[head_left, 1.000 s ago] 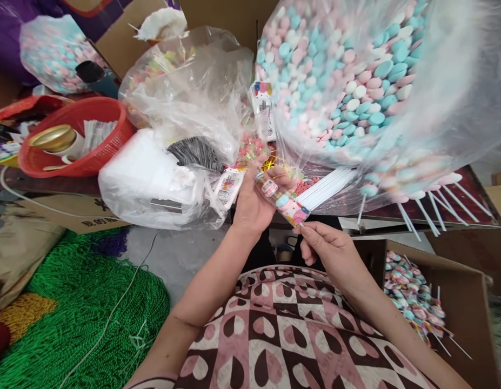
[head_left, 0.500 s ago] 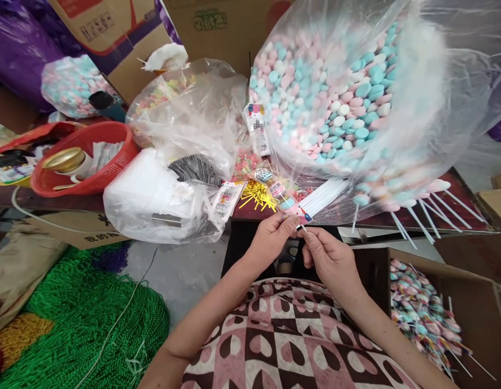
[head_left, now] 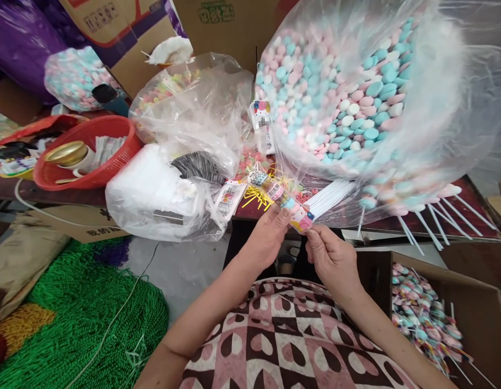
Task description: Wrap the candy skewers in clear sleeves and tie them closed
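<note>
A clear printed candy wrapper (head_left: pixel 275 191) with colourful markings and pale blue and pink marshmallow inside slants across the table edge. My left hand (head_left: pixel 267 235) is closed on its lower part from the left, thumb on top. At its lower right corner, the fingers of my right hand (head_left: pixel 330 253) pinch the wrapper's end; whether a stick is between them is hidden. Gold twist ties (head_left: pixel 255 198) lie just left of the wrapper. Right of it is a bundle of white sticks (head_left: pixel 330 195).
A large clear bag of pink, blue and white marshmallows (head_left: pixel 355 116) fills the back right, with marshmallow sticks (head_left: pixel 436 216) jutting over the edge. A box of wrapped marshmallow pops (head_left: pixel 426 313) stands low right. Left are a white plastic bag (head_left: pixel 132 200) and red basket (head_left: pixel 86 167).
My left hand has shifted slightly left along the wrapper, showing more of its colourful end. My right hand has moved onto that end; the white stick tip seen before is hidden.
</note>
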A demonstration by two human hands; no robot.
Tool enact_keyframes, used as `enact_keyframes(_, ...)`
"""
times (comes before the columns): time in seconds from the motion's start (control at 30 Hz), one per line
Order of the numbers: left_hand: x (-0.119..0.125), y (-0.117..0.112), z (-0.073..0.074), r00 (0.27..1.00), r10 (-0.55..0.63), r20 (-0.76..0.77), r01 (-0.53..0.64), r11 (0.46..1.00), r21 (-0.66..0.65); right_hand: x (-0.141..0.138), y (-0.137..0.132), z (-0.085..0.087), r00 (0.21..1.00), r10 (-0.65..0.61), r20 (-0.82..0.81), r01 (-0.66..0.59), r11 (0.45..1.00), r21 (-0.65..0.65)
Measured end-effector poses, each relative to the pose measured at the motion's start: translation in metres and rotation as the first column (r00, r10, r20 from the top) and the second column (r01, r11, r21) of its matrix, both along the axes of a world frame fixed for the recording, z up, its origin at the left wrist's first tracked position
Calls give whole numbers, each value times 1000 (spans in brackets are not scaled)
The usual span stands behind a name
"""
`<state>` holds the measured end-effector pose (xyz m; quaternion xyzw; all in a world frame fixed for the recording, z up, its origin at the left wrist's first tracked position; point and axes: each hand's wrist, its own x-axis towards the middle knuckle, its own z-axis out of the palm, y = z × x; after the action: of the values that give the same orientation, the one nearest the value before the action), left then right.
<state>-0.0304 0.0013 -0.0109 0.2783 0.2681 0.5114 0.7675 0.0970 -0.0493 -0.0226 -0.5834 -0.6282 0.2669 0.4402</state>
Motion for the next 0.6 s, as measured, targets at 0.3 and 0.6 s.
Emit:
enact_keyframes(0.3,8,-1,7,987,-26,159,55,982,-178,-7,-1,3,990,49,-130,-57,997,-60)
enact_keyframes(0.6,10,-1,-4,994,-111,16,112,976,-184,-16,-2,1,941,-7,-338,-82,965,-249)
